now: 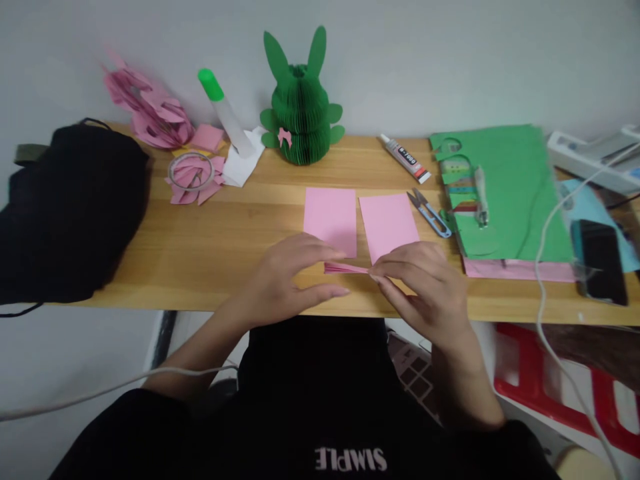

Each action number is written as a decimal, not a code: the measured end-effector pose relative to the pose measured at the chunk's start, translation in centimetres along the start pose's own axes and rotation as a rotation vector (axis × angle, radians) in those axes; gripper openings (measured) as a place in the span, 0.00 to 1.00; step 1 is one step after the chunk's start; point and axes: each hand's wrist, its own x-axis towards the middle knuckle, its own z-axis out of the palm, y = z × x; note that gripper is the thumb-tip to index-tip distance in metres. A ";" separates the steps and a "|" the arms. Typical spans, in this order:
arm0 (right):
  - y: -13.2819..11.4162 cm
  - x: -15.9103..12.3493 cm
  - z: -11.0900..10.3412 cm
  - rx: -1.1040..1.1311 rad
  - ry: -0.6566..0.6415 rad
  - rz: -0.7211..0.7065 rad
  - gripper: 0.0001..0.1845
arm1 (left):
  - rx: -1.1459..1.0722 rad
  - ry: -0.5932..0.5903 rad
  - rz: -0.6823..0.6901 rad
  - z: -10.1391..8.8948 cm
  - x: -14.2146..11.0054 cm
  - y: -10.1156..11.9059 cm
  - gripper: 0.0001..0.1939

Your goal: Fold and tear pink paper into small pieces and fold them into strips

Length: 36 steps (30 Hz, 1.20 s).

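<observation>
A thin folded strip of pink paper (pixel 345 268), its layers showing at the left end, is held edge-on near the table's front edge. The thumb and fingers of my right hand (pixel 425 283) pinch its right end. Around the strip's left end my left hand (pixel 295 277) is open, thumb and fingers apart and not closed on the paper. Just beyond the hands lie two pink paper pieces, a left one (pixel 331 217) flat on the table and a right one (pixel 389 223) slightly turned, its near edge partly behind my right hand.
A green paper rabbit (pixel 301 113) stands at the back. Left are a glue stick (pixel 227 113), tape roll (pixel 173 175), pink scraps (pixel 160 117) and a black bag (pixel 75 213). Right are a glue tube (pixel 406 159), thread snips (pixel 430 213), green sheets (pixel 520 200) and a phone (pixel 603 260).
</observation>
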 end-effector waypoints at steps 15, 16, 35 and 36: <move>0.0 0.1 -0.5 0.260 -0.020 0.139 0.06 | 0.157 -0.013 0.248 0.3 -0.6 -0.7 0.08; 0.2 0.0 -0.7 0.258 -0.026 0.141 0.06 | 0.156 -0.005 0.256 0.3 -0.8 -0.8 0.08; 1.6 2.1 5.1 0.635 -0.472 0.579 0.15 | -0.096 -0.204 -0.361 -1.8 -3.0 -4.3 0.16; 1.7 2.3 5.5 0.677 -0.466 0.599 0.15 | -0.124 -0.209 -0.400 -2.0 -3.1 -4.5 0.15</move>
